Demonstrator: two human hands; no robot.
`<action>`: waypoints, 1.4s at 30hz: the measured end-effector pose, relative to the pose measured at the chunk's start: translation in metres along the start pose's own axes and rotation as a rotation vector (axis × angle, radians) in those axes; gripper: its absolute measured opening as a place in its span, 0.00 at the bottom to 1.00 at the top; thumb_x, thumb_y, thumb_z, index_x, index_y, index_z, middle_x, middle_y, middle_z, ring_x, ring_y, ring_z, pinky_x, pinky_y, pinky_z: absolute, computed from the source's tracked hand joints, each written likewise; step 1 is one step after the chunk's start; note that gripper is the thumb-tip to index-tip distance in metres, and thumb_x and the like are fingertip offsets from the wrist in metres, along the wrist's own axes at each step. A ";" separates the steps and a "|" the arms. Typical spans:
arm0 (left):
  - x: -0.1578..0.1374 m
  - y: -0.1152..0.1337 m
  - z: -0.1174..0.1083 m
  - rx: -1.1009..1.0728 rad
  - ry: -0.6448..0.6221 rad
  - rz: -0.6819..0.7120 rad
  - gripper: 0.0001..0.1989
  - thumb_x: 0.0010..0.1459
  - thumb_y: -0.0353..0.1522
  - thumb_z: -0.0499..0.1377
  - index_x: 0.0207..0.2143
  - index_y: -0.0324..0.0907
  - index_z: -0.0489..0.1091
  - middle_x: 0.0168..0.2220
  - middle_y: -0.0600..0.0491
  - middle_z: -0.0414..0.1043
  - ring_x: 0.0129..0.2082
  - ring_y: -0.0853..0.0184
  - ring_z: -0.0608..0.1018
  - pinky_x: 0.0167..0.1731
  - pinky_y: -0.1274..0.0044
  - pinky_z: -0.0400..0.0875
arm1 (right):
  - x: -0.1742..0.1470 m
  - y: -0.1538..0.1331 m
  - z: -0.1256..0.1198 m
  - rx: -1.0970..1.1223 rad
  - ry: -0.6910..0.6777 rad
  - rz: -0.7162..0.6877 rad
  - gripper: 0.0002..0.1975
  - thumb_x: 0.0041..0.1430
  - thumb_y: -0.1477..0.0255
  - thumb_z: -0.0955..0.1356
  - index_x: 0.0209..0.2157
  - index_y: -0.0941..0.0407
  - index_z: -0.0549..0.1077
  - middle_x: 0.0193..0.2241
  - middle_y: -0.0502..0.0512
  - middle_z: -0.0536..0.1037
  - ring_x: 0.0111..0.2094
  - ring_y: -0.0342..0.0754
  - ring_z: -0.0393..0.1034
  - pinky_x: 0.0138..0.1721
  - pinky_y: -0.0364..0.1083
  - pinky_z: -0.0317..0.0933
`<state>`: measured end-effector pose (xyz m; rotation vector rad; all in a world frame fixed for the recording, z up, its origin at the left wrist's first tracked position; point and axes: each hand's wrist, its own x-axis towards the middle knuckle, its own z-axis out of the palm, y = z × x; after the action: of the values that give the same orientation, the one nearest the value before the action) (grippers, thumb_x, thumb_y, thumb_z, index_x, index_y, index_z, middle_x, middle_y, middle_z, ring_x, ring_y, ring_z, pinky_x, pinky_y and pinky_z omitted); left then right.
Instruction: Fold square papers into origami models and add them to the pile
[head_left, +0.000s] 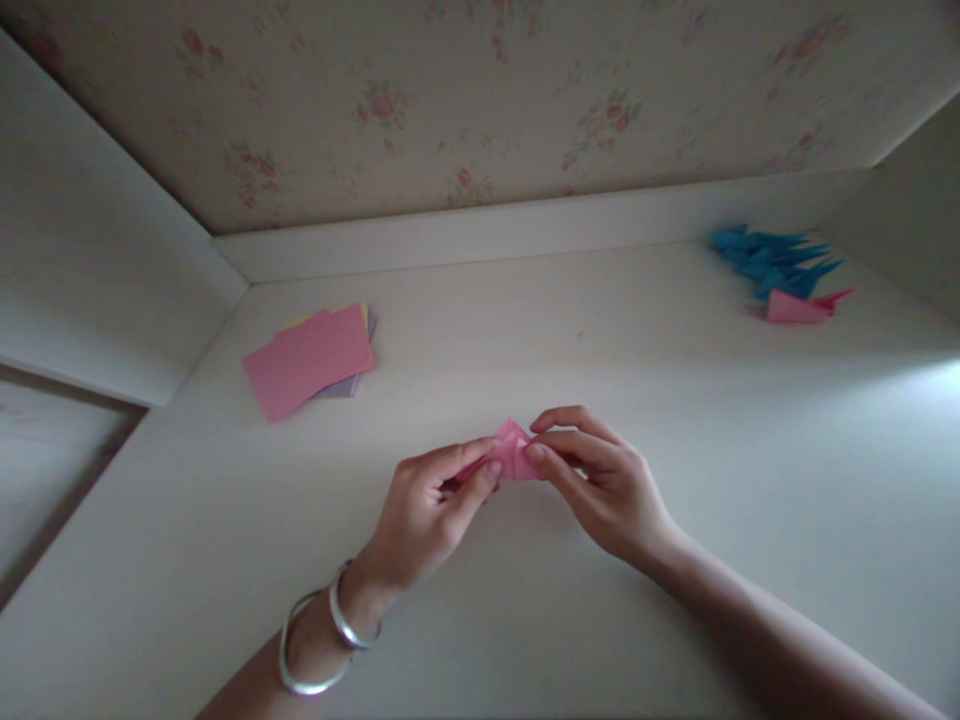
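A small piece of folded pink origami paper (514, 456) is held between both hands, low over the white tabletop near the middle of the view. My left hand (429, 505) pinches its left side between thumb and fingers. On its right side, my right hand (596, 478) grips the paper between thumb and index finger, the other fingers bent behind. The top of the paper comes to a point, and crease lines show on its front. Fingertips cover both of its ends.
Pink sheets (311, 362) lie over yellow and purple ones at the left. Several blue folded paper figures (772, 258) and a pink folded figure (799, 307) sit at the back right. A white ledge (480, 237) runs along the flowered wall. Two silver bangles circle the left wrist.
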<state>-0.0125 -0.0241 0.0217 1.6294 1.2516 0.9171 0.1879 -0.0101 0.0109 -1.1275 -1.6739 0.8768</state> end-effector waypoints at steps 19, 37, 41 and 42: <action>0.001 -0.004 0.004 0.060 -0.034 0.041 0.17 0.67 0.34 0.56 0.56 0.43 0.73 0.37 0.49 0.82 0.30 0.68 0.81 0.30 0.80 0.78 | -0.001 0.004 0.005 -0.129 0.030 -0.071 0.09 0.65 0.73 0.67 0.30 0.56 0.76 0.42 0.62 0.75 0.43 0.51 0.74 0.30 0.44 0.70; 0.001 -0.004 0.006 -0.015 0.025 -0.053 0.14 0.63 0.34 0.61 0.49 0.41 0.78 0.39 0.47 0.83 0.27 0.68 0.82 0.29 0.78 0.78 | -0.002 0.005 0.008 -0.209 0.050 -0.080 0.09 0.65 0.74 0.65 0.33 0.55 0.77 0.42 0.60 0.78 0.39 0.48 0.75 0.38 0.45 0.71; 0.002 -0.004 0.006 -0.074 0.027 -0.070 0.13 0.62 0.34 0.62 0.48 0.43 0.78 0.38 0.49 0.84 0.27 0.69 0.82 0.29 0.80 0.78 | -0.003 0.003 0.008 -0.180 0.064 -0.094 0.07 0.65 0.74 0.66 0.34 0.55 0.77 0.41 0.59 0.80 0.39 0.48 0.77 0.39 0.45 0.72; 0.002 -0.003 0.007 -0.088 0.027 -0.072 0.13 0.62 0.34 0.62 0.48 0.43 0.79 0.38 0.49 0.84 0.27 0.69 0.82 0.29 0.80 0.78 | -0.003 0.002 0.008 -0.175 0.066 -0.098 0.07 0.64 0.75 0.67 0.35 0.55 0.78 0.40 0.58 0.81 0.40 0.48 0.77 0.40 0.45 0.72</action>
<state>-0.0070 -0.0229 0.0165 1.4989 1.2624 0.9394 0.1812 -0.0125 0.0051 -1.1671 -1.7614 0.6352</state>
